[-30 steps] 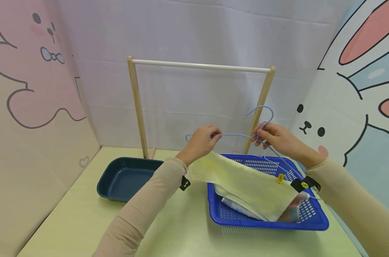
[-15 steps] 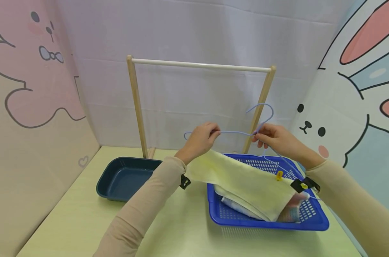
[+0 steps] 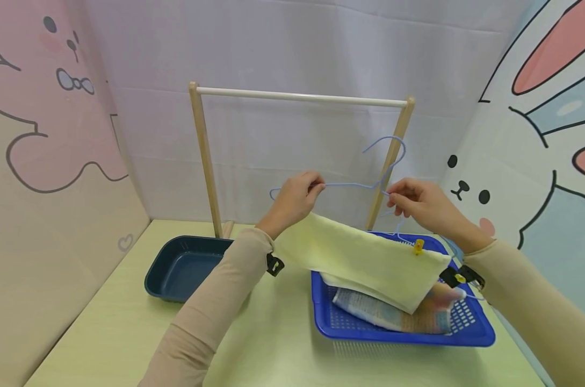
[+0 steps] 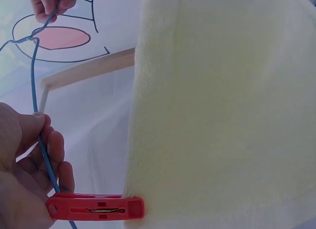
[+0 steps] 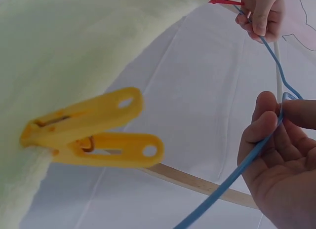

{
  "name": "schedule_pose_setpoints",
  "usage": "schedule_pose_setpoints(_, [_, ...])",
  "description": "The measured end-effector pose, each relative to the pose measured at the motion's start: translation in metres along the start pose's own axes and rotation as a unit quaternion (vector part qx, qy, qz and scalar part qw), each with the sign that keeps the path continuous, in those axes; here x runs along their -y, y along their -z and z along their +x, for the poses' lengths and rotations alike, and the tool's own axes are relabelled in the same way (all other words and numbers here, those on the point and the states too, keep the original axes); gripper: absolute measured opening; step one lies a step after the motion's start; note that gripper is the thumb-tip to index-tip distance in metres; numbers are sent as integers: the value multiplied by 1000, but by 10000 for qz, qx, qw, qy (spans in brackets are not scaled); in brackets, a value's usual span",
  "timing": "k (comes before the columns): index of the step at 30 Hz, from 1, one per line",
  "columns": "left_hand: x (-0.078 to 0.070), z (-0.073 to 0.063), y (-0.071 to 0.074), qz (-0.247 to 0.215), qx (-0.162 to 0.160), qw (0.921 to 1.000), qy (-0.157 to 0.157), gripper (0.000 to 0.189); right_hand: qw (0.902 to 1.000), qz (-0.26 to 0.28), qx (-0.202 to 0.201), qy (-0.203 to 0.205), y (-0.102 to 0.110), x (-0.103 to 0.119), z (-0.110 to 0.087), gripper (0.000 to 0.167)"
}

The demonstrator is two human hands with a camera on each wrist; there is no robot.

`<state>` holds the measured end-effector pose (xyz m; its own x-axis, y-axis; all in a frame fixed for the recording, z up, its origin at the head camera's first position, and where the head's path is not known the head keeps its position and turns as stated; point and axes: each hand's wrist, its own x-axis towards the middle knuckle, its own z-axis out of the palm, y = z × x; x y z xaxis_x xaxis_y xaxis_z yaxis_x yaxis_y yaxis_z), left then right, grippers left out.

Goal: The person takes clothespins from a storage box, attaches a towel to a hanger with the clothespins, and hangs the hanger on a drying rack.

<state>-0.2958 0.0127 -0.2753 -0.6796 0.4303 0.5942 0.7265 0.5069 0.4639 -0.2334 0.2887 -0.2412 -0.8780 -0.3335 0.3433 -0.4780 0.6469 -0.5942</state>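
A blue wire hanger point(image 3: 350, 184) is held up in the air, its hook upward. My left hand point(image 3: 297, 199) grips the left arm of the wire. With thumb and fingers, my right hand point(image 3: 420, 201) pinches the right arm just below the hook. Beneath the hanger a pale yellow towel point(image 3: 365, 258) hangs at a slant over the basket. A red clothespin point(image 4: 98, 208) clips the towel's edge by my left hand in the left wrist view. At the other end a yellow clothespin point(image 5: 84, 118) bites the towel, its legs pointing toward my right hand.
A blue basket point(image 3: 403, 338) under the towel holds a multicoloured cloth point(image 3: 384, 312) and another thin hanger point(image 3: 397, 228). Behind stands a wooden rack with a white rod point(image 3: 302, 97). At left on the table point(image 3: 103, 333) sits a dark teal tray point(image 3: 158, 263).
Both hands have risen a little, lifting hanger and towel and uncovering more of the multicoloured cloth. My right hand has shifted from the hook's base to the right arm of the hanger.
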Motion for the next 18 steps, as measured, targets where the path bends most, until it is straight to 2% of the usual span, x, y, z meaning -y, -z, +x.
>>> schedule_pose_setpoints(6, [3, 3, 8, -30, -123, 9999, 8, 16, 9992, -190, -242, 263, -2, 4, 0, 16])
schedule_pose_setpoints(18, [13, 9, 23, -43, -413, 9991, -39, 14, 9954, -734, -551, 284, -3, 3, -1, 19])
